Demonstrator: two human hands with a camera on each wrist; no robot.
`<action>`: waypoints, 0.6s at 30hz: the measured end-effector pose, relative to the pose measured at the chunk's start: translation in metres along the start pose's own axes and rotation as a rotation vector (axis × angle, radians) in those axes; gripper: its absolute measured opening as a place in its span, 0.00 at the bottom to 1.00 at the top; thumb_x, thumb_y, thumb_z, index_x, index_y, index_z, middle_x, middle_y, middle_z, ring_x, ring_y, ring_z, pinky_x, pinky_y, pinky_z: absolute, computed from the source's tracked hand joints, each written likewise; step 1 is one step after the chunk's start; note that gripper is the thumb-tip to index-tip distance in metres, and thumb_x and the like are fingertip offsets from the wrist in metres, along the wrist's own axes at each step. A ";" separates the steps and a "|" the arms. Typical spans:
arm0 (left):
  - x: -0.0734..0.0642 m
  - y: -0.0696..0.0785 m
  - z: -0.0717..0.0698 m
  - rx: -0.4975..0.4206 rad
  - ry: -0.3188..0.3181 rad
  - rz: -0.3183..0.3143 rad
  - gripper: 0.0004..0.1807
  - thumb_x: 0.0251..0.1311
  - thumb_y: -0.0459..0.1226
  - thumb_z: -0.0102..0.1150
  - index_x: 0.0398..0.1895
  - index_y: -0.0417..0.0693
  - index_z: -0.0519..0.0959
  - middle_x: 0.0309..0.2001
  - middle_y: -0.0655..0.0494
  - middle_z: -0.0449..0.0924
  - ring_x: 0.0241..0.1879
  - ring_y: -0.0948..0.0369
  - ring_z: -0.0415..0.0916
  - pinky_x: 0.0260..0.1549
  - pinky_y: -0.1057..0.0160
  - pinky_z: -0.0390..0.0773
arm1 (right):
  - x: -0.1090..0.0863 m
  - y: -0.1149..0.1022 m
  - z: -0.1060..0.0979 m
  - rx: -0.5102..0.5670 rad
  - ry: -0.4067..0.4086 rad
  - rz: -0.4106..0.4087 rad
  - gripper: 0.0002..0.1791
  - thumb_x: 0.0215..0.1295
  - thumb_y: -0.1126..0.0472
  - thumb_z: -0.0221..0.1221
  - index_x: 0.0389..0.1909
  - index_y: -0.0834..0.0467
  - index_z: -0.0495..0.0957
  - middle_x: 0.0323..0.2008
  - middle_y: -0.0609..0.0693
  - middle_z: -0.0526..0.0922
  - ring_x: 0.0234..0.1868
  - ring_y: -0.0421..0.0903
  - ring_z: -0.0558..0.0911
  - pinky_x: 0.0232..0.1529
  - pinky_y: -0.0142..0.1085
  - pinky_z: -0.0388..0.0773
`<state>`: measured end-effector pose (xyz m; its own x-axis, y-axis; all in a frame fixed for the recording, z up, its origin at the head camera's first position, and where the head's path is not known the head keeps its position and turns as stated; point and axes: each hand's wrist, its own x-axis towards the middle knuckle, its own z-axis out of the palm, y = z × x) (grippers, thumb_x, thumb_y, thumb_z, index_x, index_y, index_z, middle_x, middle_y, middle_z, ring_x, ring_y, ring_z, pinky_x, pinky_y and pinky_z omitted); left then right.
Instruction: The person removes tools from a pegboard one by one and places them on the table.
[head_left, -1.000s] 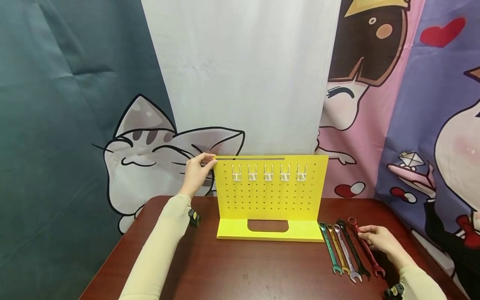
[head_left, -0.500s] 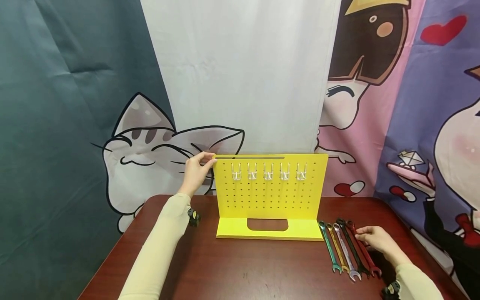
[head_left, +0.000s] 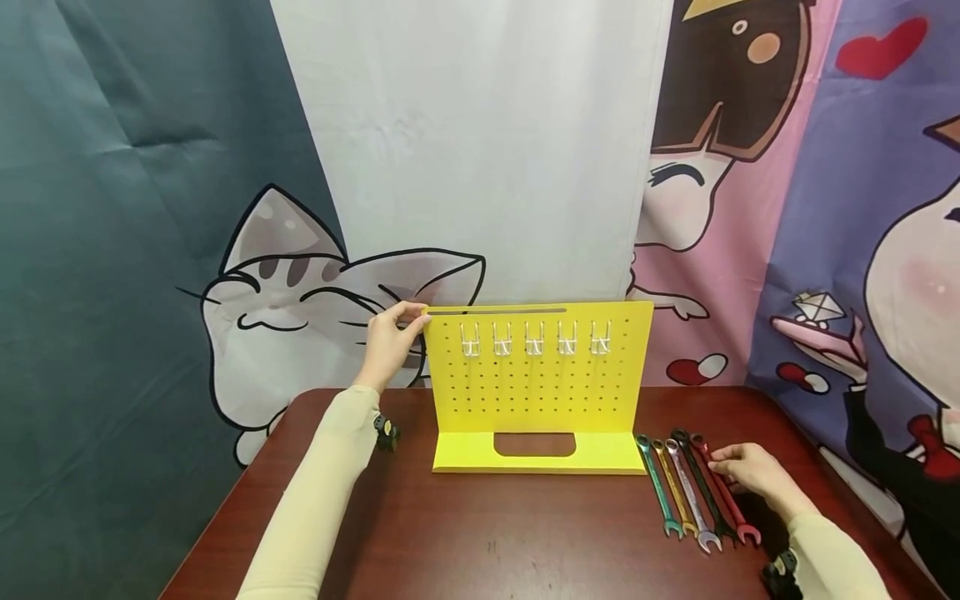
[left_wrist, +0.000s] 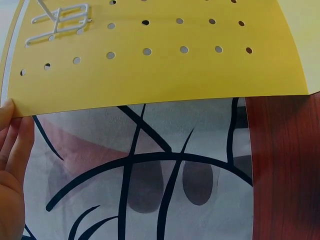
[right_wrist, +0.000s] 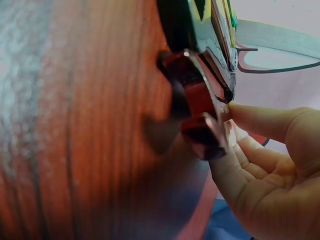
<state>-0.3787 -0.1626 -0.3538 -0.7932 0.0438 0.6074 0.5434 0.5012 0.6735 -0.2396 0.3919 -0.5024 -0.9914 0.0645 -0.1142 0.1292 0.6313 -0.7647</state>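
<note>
A yellow pegboard [head_left: 532, 383] stands upright on its base, with several white wire hooks [head_left: 534, 340] in a row near its top. My left hand [head_left: 385, 346] pinches the board's upper left corner; the left wrist view shows the fingers [left_wrist: 20, 150] at that edge. To the right of the board lie combination wrenches side by side: green [head_left: 657, 487], gold [head_left: 675, 490], silver [head_left: 690, 497], black [head_left: 702, 479] and red [head_left: 725, 492]. With thumb and fingers my right hand [head_left: 757, 477] holds the red wrench by its shank, beside the black one.
The brown wooden table [head_left: 570, 533] carries everything, its right edge close to my right forearm. Behind it hangs a cloth backdrop [head_left: 495, 150] with cartoon figures. The pegboard's base has a rounded cutout [head_left: 534, 444].
The red wrench has shifted left with my right hand, closer to the black wrench. My left hand stays at the pegboard's corner. The head view has tilted slightly.
</note>
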 end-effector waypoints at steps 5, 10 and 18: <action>0.001 0.000 0.000 -0.013 0.005 0.007 0.11 0.66 0.40 0.67 0.47 0.45 0.85 0.39 0.51 0.86 0.41 0.57 0.82 0.39 0.58 0.80 | 0.000 -0.003 -0.001 0.007 -0.003 0.010 0.15 0.67 0.67 0.60 0.43 0.79 0.77 0.33 0.55 0.82 0.31 0.47 0.79 0.32 0.43 0.83; 0.003 0.002 -0.001 -0.003 0.004 0.012 0.11 0.66 0.40 0.67 0.48 0.46 0.85 0.39 0.52 0.86 0.41 0.57 0.82 0.39 0.56 0.80 | 0.000 -0.005 -0.003 0.008 -0.007 0.005 0.14 0.66 0.67 0.60 0.41 0.79 0.77 0.32 0.53 0.82 0.30 0.47 0.80 0.31 0.42 0.83; 0.000 0.003 0.000 0.008 -0.004 -0.018 0.12 0.66 0.41 0.66 0.48 0.47 0.85 0.40 0.52 0.86 0.41 0.57 0.82 0.39 0.58 0.79 | -0.001 -0.004 -0.002 0.019 -0.007 0.040 0.13 0.65 0.67 0.61 0.40 0.77 0.78 0.28 0.52 0.78 0.28 0.46 0.77 0.29 0.40 0.83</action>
<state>-0.3768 -0.1611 -0.3518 -0.8038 0.0382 0.5936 0.5269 0.5089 0.6807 -0.2391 0.3914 -0.4979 -0.9851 0.0840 -0.1498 0.1695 0.6138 -0.7710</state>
